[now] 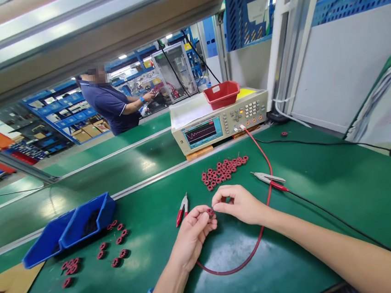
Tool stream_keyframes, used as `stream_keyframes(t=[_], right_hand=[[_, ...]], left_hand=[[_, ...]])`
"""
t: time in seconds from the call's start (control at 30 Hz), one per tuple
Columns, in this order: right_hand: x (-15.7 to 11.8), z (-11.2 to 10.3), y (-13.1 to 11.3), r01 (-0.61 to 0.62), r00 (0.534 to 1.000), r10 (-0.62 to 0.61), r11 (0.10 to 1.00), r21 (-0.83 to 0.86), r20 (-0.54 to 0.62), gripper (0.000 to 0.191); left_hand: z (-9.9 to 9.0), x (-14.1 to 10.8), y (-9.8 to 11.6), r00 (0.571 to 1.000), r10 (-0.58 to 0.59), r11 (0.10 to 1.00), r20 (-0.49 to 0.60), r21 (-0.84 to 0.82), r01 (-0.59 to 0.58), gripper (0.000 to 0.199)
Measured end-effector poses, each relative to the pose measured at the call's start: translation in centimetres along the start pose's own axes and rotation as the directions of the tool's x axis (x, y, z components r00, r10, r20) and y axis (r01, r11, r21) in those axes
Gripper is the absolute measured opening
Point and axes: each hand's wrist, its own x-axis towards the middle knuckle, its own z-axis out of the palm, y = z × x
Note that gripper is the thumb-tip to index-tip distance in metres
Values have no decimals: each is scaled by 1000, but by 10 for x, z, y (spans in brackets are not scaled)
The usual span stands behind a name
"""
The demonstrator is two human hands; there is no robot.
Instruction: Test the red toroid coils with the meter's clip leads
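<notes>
Near the middle of the green table (152,270), my left hand (195,234) holds a small red-and-black wound ring (210,212) between thumb and fingers. My right hand (237,203) is pinched at the ring's right side; whether it grips a wire end there is too small to tell. A packed cluster of similar rings (222,171) lies just behind my hands. One clip with red grips (182,210) rests left of my left hand. Another clip (271,179) lies right of my right hand, over a red cable (267,158).
A tester with a lit screen (201,133) stands at the back, a red tray (221,94) on top. Blue bins (82,226) and loose rings (103,246) are at left. A black cable (341,220) crosses the right side. Beyond the bench stands a person (110,104).
</notes>
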Motion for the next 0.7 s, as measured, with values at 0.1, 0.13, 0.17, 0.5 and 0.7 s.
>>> stream_keyframes(t=[0.1, 0.13, 0.17, 0.5, 0.7], right_hand=[[1, -3, 2, 7, 997, -8, 1000, -12, -73, 11], [1, -4, 2, 0, 996, -1, 1000, -13, -92, 12], [1, -5, 3, -13, 994, 12, 1000, -8, -106, 12], [1, 3, 5, -118, 993, 118, 989, 89, 5, 17], [2, 4, 7, -33, 999, 33, 999, 5, -21, 13]], left_hand=[[-1, 0, 1, 1000, -16, 1000, -12, -13, 16, 26], [-2, 0, 1, 1000, -22, 1000, -18, -18, 22, 26], [-2, 0, 2, 999, -27, 999, -23, -22, 26, 26], [-1, 0, 0, 1000, -20, 999, 11, -31, 20, 27], [-2, 1, -1, 999, -30, 999, 19, -22, 31, 28]])
